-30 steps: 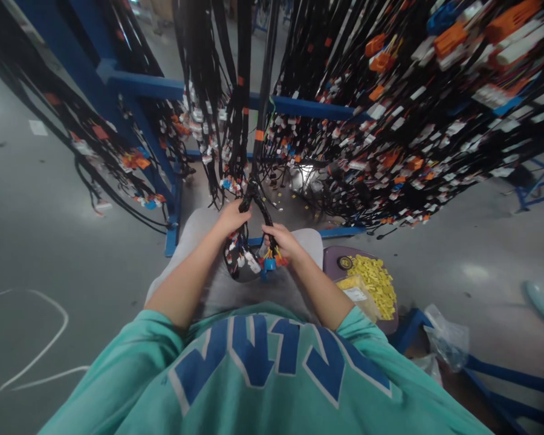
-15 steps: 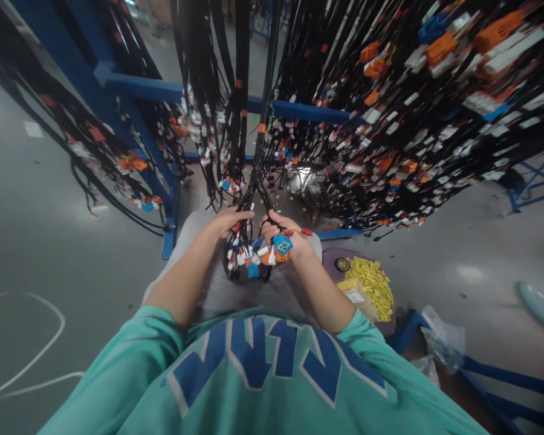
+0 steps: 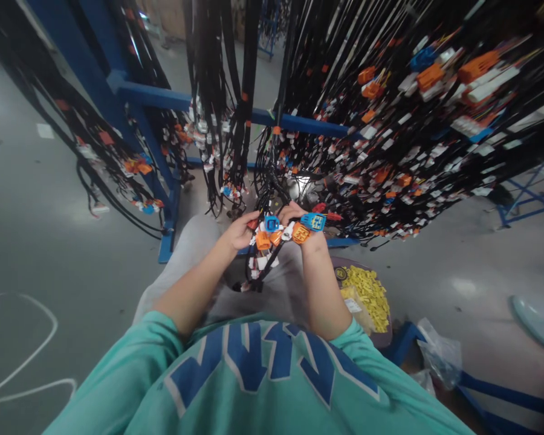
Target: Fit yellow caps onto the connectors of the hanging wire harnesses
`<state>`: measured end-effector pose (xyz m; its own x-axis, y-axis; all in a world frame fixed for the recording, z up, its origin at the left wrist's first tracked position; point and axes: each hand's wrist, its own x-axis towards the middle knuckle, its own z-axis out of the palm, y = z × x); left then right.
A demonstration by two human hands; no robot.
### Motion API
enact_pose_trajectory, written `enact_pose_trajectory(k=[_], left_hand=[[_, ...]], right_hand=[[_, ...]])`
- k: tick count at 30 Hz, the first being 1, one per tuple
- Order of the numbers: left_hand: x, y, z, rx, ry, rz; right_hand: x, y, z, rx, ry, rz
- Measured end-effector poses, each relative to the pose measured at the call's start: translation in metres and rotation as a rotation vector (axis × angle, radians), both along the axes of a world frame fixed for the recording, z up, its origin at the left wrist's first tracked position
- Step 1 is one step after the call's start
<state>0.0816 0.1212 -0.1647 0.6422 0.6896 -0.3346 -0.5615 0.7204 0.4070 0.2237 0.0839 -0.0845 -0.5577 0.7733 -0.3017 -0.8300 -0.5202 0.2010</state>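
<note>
A black-taped wire harness (image 3: pixel 272 181) hangs down in front of me, its lower end spread over my lap. My left hand (image 3: pixel 242 231) is closed at the left side of its wire branches, with a small red connector (image 3: pixel 252 224) at the fingertips. My right hand (image 3: pixel 292 212) is wrapped round the right-hand branches, fingers partly hidden behind them. A blue connector (image 3: pixel 314 222) and an orange connector (image 3: pixel 300 233) lie against the right wrist. Between the hands are another blue connector (image 3: pixel 272 223), an orange one (image 3: pixel 263 241) and several white connectors (image 3: pixel 262 262).
A blue metal frame (image 3: pixel 154 96) stands ahead, with many harnesses (image 3: pixel 344 145) hanging densely to the right and more at the left (image 3: pixel 118 163). Low on my right, a tray (image 3: pixel 383 339) holds small yellow pieces (image 3: pixel 367 293) and a plastic bag (image 3: pixel 356 305).
The harness end and both hands have shifted right in view. The blue connector by my right wrist has swung up and right, and more blue and orange connectors now show between the hands.
</note>
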Motion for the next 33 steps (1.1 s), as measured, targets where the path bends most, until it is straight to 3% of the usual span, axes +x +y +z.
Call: enact_pose_trajectory(k=[7, 11, 14, 23, 30, 33], left_hand=[[0.015, -0.001, 0.016, -0.044, -0.086, -0.074], [0.012, -0.003, 0.018, -0.064, -0.089, -0.096], [0.006, -0.005, 0.02, -0.06, -0.111, -0.092], [-0.003, -0.019, 0.045, -0.102, -0.028, -0.097], [-0.003, -0.03, 0.052, -0.143, 0.021, -0.142], [-0.004, -0.03, 0.048, -0.152, 0.013, -0.158]], right_hand=[[0.022, 0.005, 0.013, -0.006, 0.381, 0.071], [0.025, 0.003, 0.005, 0.126, 0.375, 0.134], [0.025, 0.0, -0.007, 0.278, 0.234, 0.164], [0.036, -0.013, -0.031, 0.355, -0.529, 0.133], [0.033, -0.019, -0.047, 0.616, -1.529, 0.062], [0.036, -0.021, -0.048, 0.698, -2.034, -0.108]])
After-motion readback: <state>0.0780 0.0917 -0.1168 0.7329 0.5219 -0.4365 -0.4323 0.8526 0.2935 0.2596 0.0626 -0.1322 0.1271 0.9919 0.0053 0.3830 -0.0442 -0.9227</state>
